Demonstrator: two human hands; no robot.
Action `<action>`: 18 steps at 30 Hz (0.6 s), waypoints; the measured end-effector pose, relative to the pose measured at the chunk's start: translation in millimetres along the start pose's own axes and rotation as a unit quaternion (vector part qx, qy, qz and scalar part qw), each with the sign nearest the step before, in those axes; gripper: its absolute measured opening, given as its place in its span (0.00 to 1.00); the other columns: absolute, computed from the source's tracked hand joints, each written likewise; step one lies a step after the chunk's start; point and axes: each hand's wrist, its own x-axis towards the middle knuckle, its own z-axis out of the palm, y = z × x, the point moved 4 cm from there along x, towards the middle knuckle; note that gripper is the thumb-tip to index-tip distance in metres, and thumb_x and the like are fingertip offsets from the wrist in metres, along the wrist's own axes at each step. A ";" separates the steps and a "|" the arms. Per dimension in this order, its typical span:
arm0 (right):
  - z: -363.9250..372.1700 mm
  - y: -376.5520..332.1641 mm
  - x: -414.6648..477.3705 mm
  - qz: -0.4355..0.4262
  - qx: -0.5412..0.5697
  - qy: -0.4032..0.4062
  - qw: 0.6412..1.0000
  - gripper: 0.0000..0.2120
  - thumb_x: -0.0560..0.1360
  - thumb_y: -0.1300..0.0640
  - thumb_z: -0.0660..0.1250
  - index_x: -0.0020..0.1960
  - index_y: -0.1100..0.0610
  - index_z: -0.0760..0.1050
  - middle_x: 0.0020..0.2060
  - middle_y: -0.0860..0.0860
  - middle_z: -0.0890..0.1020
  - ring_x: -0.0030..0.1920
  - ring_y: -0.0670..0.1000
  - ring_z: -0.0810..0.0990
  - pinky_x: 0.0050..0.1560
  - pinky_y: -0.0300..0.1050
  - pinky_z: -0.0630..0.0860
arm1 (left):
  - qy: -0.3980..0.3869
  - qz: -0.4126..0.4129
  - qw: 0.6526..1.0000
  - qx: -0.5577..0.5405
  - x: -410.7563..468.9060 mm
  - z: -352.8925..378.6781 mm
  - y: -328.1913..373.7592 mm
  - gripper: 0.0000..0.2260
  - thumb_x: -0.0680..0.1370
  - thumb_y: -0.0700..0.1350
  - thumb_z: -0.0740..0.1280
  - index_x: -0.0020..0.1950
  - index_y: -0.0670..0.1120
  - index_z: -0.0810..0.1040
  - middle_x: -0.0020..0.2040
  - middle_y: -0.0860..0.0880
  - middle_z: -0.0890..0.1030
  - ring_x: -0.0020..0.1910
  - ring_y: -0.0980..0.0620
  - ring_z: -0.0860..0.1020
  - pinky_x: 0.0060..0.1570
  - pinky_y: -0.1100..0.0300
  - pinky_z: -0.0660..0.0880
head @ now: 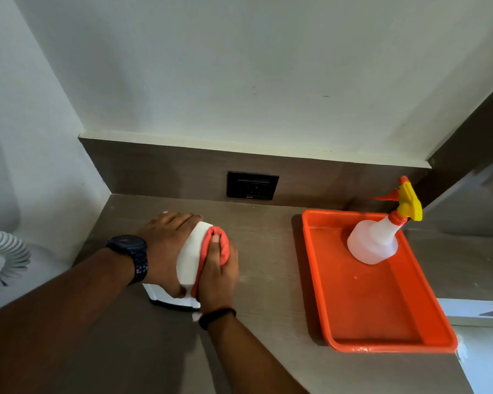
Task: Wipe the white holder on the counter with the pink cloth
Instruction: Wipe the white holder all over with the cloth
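Note:
The white holder (190,257) stands on the brown counter (268,251), left of centre, its base showing near my wrists. My left hand (165,245), with a dark watch on the wrist, wraps around the holder's left side and top. My right hand (218,275) presses the pink cloth (225,243) against the holder's right side; the cloth is bunched under my fingers and shows along the holder's edge. Much of the holder is hidden by both hands.
An orange tray (362,317) lies on the counter to the right, with a white spray bottle (374,243) with a yellow and orange trigger standing in its far end. A black wall socket (252,185) sits on the backsplash. A white fan (0,260) stands at the left edge.

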 end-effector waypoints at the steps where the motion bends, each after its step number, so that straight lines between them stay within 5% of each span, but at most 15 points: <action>1: 0.8 -3.5 6.3 -0.012 -0.017 -0.004 1.000 0.11 0.73 0.37 0.59 0.53 0.35 0.74 0.55 0.39 0.80 0.58 0.43 0.78 0.63 0.42 0.73 | 0.000 -0.004 1.000 -0.002 -0.2 0.1 -0.2 0.59 0.47 0.72 0.68 0.72 0.49 0.53 0.69 0.50 0.65 0.66 0.49 0.64 0.69 0.49 0.60; 4: 0.1 2.4 17.0 0.007 -0.035 -0.017 0.999 0.21 0.77 0.39 0.58 0.64 0.46 0.76 0.62 0.49 0.81 0.63 0.50 0.78 0.69 0.52 0.73 | 0.004 -0.016 1.000 -0.006 -1.6 1.4 -1.7 0.61 0.45 0.71 0.68 0.72 0.49 0.51 0.70 0.50 0.65 0.66 0.48 0.63 0.68 0.51 0.61; 7: -2.9 17.1 11.4 0.036 -0.032 -0.007 0.999 0.19 0.81 0.44 0.57 0.68 0.47 0.74 0.65 0.50 0.80 0.66 0.52 0.77 0.72 0.56 0.70 | 0.006 -0.018 1.000 -0.005 -1.1 4.1 -2.4 0.62 0.44 0.70 0.68 0.72 0.49 0.50 0.70 0.49 0.64 0.67 0.47 0.62 0.69 0.50 0.59; 13: -2.9 23.6 -17.9 0.058 0.018 0.012 0.998 0.13 0.77 0.37 0.60 0.58 0.39 0.75 0.59 0.47 0.82 0.61 0.50 0.80 0.65 0.55 0.77 | 0.018 -0.002 1.000 -0.001 0.0 5.5 -2.7 0.61 0.45 0.72 0.69 0.72 0.47 0.53 0.69 0.48 0.66 0.66 0.47 0.65 0.69 0.48 0.60; 16: -1.1 7.0 0.1 0.016 -0.020 0.013 1.000 0.03 0.78 0.41 0.61 0.49 0.34 0.73 0.53 0.39 0.80 0.60 0.48 0.78 0.64 0.44 0.73 | 0.006 -0.002 1.000 0.003 -0.6 3.4 -2.1 0.61 0.46 0.72 0.69 0.73 0.47 0.52 0.70 0.49 0.65 0.67 0.48 0.64 0.70 0.49 0.59; 18: -1.8 -0.7 12.2 0.005 -0.040 0.005 0.999 0.07 0.79 0.44 0.60 0.53 0.37 0.75 0.55 0.42 0.81 0.61 0.48 0.78 0.65 0.44 0.71 | 0.001 -0.013 1.000 -0.001 -2.2 0.5 -0.8 0.61 0.46 0.70 0.68 0.73 0.47 0.52 0.71 0.49 0.64 0.68 0.48 0.62 0.70 0.51 0.58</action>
